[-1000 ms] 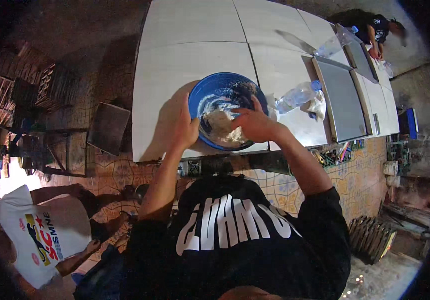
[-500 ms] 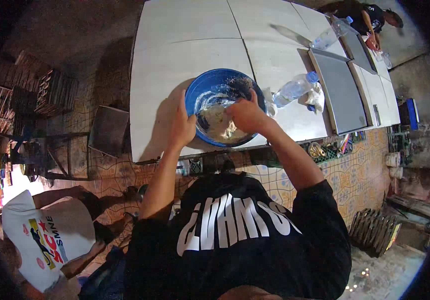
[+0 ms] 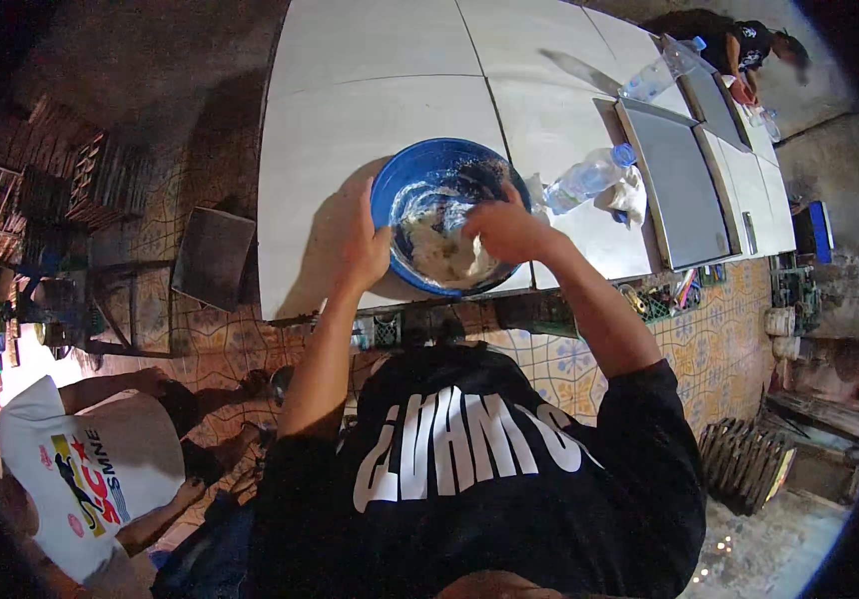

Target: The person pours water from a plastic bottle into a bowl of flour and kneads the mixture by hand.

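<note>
A round blue basin (image 3: 387, 185) rests on the white tabletop (image 3: 370, 115) in front of me. Inside it lies a pale, wet, dough-like mixture (image 3: 431, 255), with white smears up the wall and dark marks on the far right inner side. My left hand (image 3: 364, 252) grips the basin's left rim, its thumb over the edge and its fingers along the outside. Over the right part of the basin, my right hand (image 3: 511, 232) reaches in at the mixture. Motion smears its fingers, so their closure is unclear.
Right of the basin lie a clear plastic bottle (image 3: 587, 182) with a blue cap and a crumpled white cloth or bag (image 3: 629, 198). Beyond them is a grey metal tray (image 3: 684, 180). A seated person (image 3: 100, 469) is at lower left; another person (image 3: 749, 45) works at the far right end.
My right hand has shifted slightly right and down inside the basin, and its fingers have moved through the mixture. My left hand keeps its hold on the rim.
</note>
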A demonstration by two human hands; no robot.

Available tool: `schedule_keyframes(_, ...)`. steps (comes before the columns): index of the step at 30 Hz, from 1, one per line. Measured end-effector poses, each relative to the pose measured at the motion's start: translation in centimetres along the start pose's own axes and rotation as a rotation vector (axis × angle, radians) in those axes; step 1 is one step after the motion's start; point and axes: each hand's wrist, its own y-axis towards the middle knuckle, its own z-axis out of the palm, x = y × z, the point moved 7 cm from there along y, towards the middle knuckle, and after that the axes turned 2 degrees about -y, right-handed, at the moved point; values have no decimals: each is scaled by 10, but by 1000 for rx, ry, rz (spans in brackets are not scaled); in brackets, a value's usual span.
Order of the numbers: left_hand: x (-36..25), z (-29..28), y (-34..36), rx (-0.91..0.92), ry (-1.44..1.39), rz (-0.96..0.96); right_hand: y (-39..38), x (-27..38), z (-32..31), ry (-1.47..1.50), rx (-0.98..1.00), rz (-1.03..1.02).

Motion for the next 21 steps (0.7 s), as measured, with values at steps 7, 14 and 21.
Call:
schedule_keyframes(7,-11,2,3,-39,9,102,22,27,22,-157,-546,-217)
schedule_keyframes(14,-9,0,4,-47,62,127,-2,41,-14,-148,62,-106)
schedule_keyframes(21,-7,0,9,-63,61,84,-39,53,-14,-58,56,-191)
